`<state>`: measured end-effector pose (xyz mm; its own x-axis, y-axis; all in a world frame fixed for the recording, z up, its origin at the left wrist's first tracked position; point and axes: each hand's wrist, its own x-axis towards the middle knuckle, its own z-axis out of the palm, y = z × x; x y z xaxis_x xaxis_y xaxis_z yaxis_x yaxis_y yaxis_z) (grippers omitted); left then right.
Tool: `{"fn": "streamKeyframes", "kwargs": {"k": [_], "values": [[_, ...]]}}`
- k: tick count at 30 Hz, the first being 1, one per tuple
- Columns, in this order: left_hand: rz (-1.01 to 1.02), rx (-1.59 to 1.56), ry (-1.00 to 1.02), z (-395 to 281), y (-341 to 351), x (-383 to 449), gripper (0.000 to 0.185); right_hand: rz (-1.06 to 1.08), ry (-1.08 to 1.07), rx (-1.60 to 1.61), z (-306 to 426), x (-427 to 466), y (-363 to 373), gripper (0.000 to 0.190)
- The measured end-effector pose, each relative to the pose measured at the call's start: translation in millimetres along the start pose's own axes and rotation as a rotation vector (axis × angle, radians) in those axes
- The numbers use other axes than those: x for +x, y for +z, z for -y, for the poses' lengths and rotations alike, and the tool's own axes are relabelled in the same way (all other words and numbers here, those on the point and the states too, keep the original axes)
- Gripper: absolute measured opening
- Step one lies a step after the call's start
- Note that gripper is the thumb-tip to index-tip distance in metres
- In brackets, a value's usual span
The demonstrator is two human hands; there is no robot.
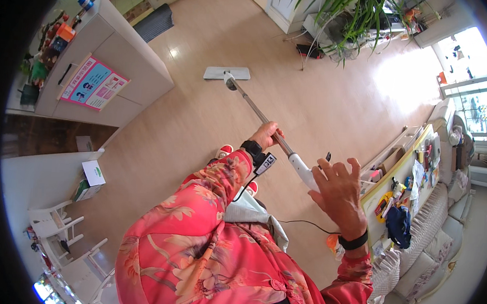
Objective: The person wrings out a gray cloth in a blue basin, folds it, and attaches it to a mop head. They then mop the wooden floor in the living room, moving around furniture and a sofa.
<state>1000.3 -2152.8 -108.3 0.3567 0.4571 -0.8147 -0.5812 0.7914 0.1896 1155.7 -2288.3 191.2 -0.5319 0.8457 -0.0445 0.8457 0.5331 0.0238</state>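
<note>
A flat spray mop lies across the view, its white rectangular head [241, 73] on the wood-look floor ahead of me. From the head a metal pole [251, 104] slants back towards me and ends in a white plastic handle [302, 169]. My left hand [267, 135] is wrapped around the pole, below the handle. Beside the handle's upper end, my right hand [337, 188] has its fingers spread and bent. The thumb is at the handle's edge; whether it touches is unclear. Part of the handle's end is hidden behind that hand.
A tall cabinet [149, 72] with a poster stands at left. White chairs [53, 225] and a box [92, 174] are at lower left. At right are a cluttered table [374, 198] and a sofa [431, 245]. A leafy plant [355, 18] overhangs the far floor; a grey mat [155, 22] lies beyond the cabinet.
</note>
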Motion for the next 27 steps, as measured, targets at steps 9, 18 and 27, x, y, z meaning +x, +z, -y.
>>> {"fn": "streamKeyframes", "kwargs": {"k": [9, 18, 27], "values": [[0.223, 0.276, 0.39, -151.5, 36.5, -30.6, 0.011, -0.217, 0.521, 0.466, -10.6, 122.2, -7.1, 0.026], [0.284, 0.489, 0.251, -130.0, 7.9, 10.4, 0.009, 0.39, 0.7, 0.781, -1.0, 106.5, 14.9, 0.056], [0.36, 0.666, 0.386, -215.5, 0.6, 41.0, 0.025, 0.097, 1.028, 1.264, 16.4, 173.9, 76.2, 0.021]]}}
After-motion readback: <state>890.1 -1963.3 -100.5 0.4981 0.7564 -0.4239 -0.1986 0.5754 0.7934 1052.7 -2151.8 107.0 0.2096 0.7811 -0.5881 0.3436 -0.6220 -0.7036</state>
